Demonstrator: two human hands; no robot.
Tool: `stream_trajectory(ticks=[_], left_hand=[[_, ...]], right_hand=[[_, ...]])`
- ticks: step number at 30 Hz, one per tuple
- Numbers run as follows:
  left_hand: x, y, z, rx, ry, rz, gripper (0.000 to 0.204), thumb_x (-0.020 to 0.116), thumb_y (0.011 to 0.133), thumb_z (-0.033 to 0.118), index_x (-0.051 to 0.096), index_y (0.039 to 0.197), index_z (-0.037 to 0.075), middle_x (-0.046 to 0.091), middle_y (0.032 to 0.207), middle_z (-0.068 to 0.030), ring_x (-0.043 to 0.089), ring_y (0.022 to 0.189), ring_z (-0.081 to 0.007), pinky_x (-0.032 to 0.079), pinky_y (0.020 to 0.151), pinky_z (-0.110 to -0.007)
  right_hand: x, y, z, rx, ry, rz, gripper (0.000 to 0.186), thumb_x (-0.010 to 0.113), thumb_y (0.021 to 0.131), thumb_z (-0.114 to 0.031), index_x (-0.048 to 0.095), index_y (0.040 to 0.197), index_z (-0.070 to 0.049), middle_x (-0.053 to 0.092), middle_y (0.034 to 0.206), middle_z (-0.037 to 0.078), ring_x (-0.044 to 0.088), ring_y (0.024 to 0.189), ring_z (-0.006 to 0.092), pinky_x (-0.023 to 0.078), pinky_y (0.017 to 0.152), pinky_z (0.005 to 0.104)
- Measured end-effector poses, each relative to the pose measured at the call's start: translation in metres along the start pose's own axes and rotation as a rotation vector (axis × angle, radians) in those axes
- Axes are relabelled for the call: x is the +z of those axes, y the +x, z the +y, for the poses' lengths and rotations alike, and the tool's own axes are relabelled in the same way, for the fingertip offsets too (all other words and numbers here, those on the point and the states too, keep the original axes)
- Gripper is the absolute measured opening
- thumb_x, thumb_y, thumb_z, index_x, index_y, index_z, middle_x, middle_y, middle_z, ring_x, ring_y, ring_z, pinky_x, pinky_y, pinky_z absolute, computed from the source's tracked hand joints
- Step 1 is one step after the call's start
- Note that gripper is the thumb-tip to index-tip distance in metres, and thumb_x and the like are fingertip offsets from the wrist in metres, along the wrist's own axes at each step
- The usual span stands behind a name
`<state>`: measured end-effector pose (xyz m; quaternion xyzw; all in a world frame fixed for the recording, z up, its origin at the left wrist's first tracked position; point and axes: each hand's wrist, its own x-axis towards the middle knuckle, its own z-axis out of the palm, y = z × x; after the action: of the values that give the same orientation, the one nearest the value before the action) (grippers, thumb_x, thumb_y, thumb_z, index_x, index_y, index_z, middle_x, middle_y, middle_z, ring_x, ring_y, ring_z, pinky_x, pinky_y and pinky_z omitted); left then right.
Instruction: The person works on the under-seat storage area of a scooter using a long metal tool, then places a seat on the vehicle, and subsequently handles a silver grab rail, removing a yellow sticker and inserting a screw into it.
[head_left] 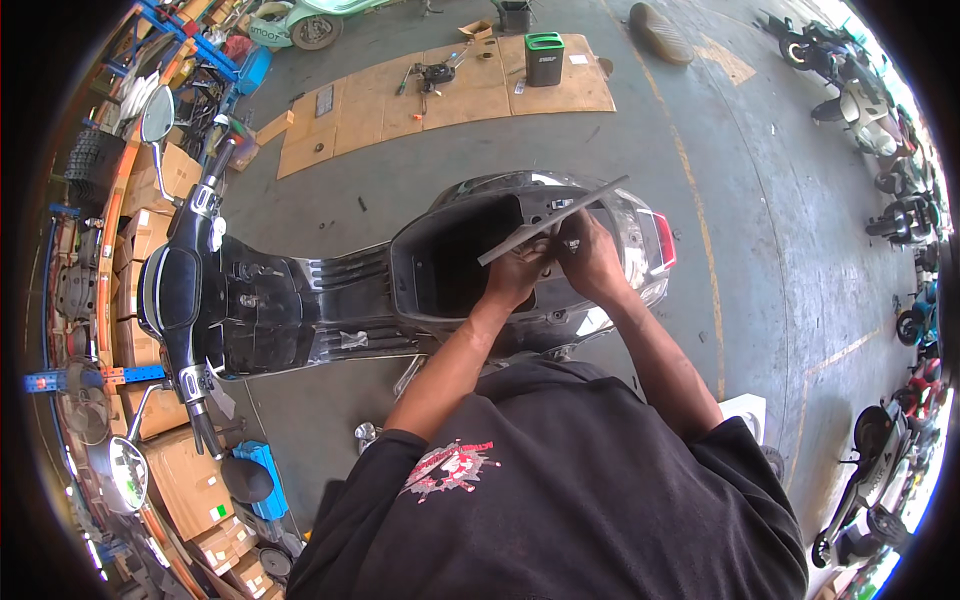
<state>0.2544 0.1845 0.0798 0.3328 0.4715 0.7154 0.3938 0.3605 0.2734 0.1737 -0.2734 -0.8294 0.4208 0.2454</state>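
Though aslant, grey strip (553, 221) against fingers (528, 258)

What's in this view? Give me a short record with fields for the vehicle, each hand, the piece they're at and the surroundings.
Vehicle: black scooter, handlebar at picture left, red tail light at right
Storage well: open compartment, dark inside
Left hand: left hand at a thin grey piece; exact grip unclear
Right hand: right hand close beside it, fingers partly hidden
Piece angle: slanted, right end higher in the picture
Beyond scooter: flattened cardboard bearing a black-and-green bin
Left side: cardboard boxes
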Motion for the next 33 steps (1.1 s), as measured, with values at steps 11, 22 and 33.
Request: stream_trajectory(ticks=[11, 22, 33], left_hand=[[0.025, -0.017, 0.065, 0.218, 0.344, 0.167, 0.052, 0.068, 0.086, 0.021, 0.045, 0.123, -0.005, 0.064, 0.102, -0.0133, 0.06, 0.076, -0.017, 0.05, 0.07, -0.032], [0.064, 0.057, 0.167, 0.088, 1.291, -0.676, 0.024, 0.063, 0.08, 0.02, 0.067, 0.102, 0.011, 0.063, 0.09, -0.0093, 0.059, 0.084, -0.023, 0.044, 0.086, -0.037], [0.1, 0.007, 0.055, 0.503, 0.68, 0.092, 0.062, 0.055, 0.091, 0.045, 0.04, 0.131, 0.0, 0.03, 0.141, -0.0322, 0.038, 0.129, -0.0392, 0.038, 0.098, -0.047]], right_hand=[[0.0, 0.002, -0.003, 0.041, 0.008, -0.026, 0.013, 0.054, 0.086, -0.003, 0.065, 0.091, -0.002, 0.067, 0.087, 0.018, 0.067, 0.084, 0.0308, 0.05, 0.072, 0.0371], [0.029, -0.016, 0.044, -0.173, 0.05, -0.013, 0.012, 0.059, 0.079, -0.006, 0.064, 0.089, -0.001, 0.064, 0.088, 0.02, 0.063, 0.085, 0.0363, 0.051, 0.072, 0.043], [0.025, -0.025, 0.073, -0.059, 0.387, 0.003, 0.03, 0.058, 0.079, -0.015, 0.06, 0.104, 0.001, 0.064, 0.1, 0.02, 0.062, 0.089, 0.0402, 0.05, 0.078, 0.0431]])
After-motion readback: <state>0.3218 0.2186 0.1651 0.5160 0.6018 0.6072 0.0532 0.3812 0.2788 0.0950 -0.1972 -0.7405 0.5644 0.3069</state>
